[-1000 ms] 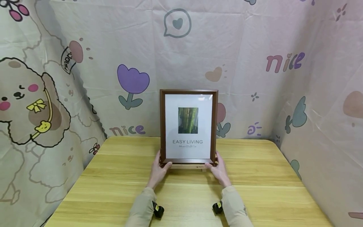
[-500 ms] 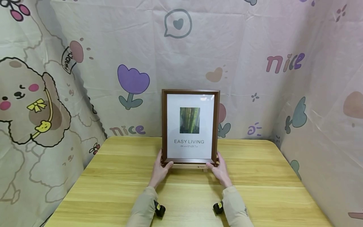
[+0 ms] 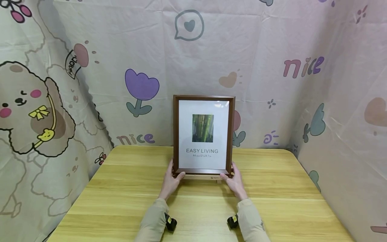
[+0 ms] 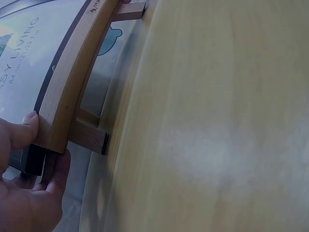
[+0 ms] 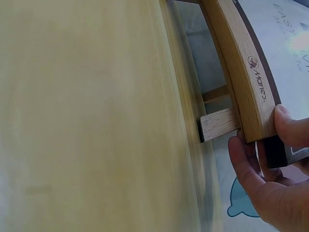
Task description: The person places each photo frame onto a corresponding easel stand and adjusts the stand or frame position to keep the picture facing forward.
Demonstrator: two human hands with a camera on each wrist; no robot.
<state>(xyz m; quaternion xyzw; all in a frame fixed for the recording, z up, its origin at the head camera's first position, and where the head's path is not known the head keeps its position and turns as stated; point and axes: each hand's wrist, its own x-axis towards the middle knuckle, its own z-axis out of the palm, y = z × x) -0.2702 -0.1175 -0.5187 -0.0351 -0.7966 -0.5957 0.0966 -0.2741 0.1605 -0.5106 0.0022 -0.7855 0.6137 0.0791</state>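
A brown picture frame [image 3: 176,134] with a bamboo picture and "EASY LIVING" on its insert stands upright on the ledge of a small wooden easel [image 3: 201,177]. My left hand [image 3: 169,183] grips the frame's lower left corner, thumb on the front and fingers curled around the side. At the lower right corner my right hand [image 3: 235,184] holds it the same way. In the left wrist view the thumb and fingers of the left hand [image 4: 36,193] pinch the corner beside the easel ledge [image 4: 72,82]. Short easel feet [image 5: 219,124] touch the table in the right wrist view.
The wood-grain table [image 3: 199,215] spreads around the easel. Behind and on both sides hangs a printed cloth [image 3: 187,60] with cartoon shapes. Black wrist cameras sit on both beige sleeves [image 3: 152,218].
The picture frame has shifted slightly to the right, and both hands have moved a little with it, the left more than the right. Over the last half second it barely moves.
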